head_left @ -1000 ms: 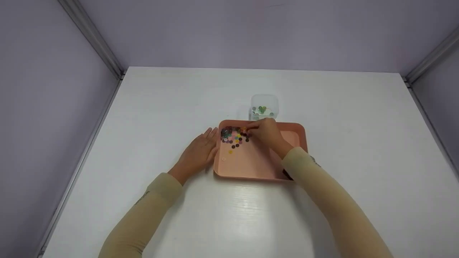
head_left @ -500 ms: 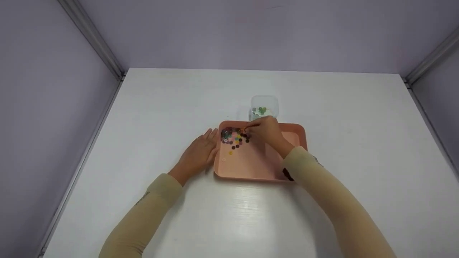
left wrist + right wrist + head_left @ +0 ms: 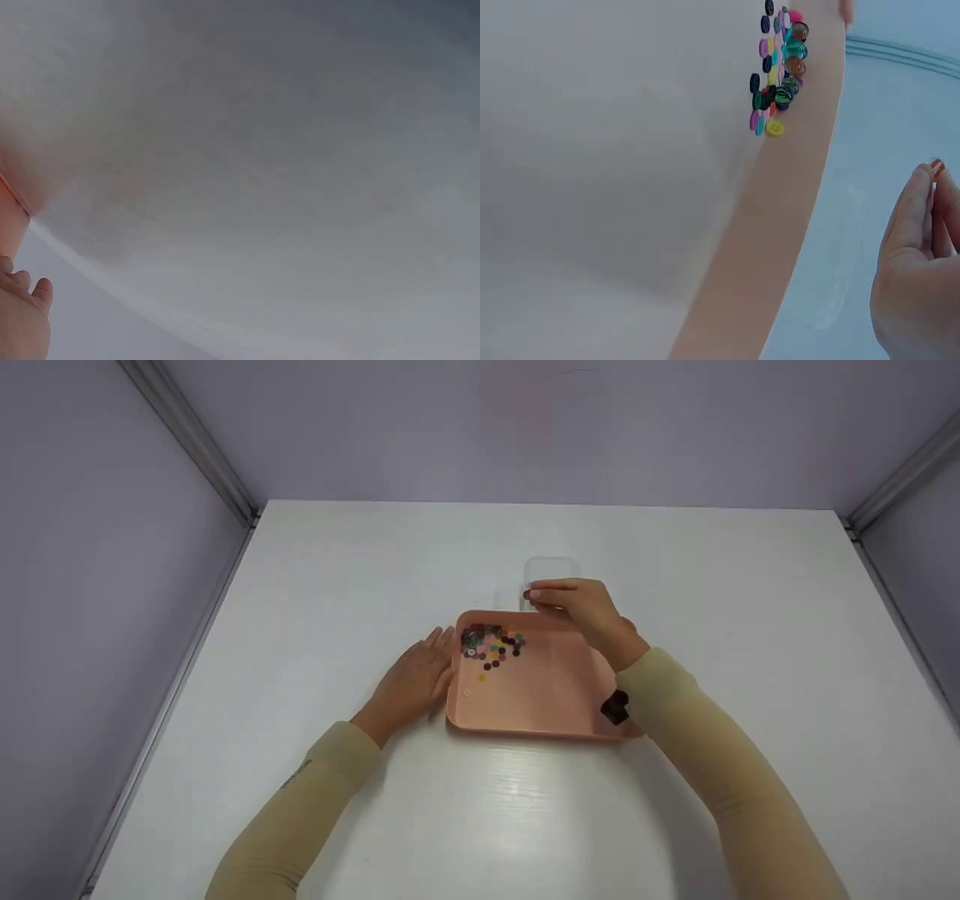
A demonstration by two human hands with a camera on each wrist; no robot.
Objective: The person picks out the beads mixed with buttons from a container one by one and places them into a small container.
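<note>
Right hand [image 3: 581, 607] just above frame centre in the head view, raised over the far rim of the pink tray [image 3: 540, 712] and over the clear container [image 3: 551, 570] behind it — fingertips drawn together in a pinch on a small reddish-orange piece [image 3: 936, 166], barely visible at the right edge of the right wrist view. Too small to identify for certain.

Left hand [image 3: 416, 679] left of centre, flat on the white table [image 3: 375, 570], fingers straight and loosely spread, touching the tray's left wall. Holding nothing.

Heap of coloured buttons [image 3: 491, 643] in the tray's upper left corner — dark, green, pink, yellow among them. Seen again top centre in the right wrist view, packed against the rim.
</note>
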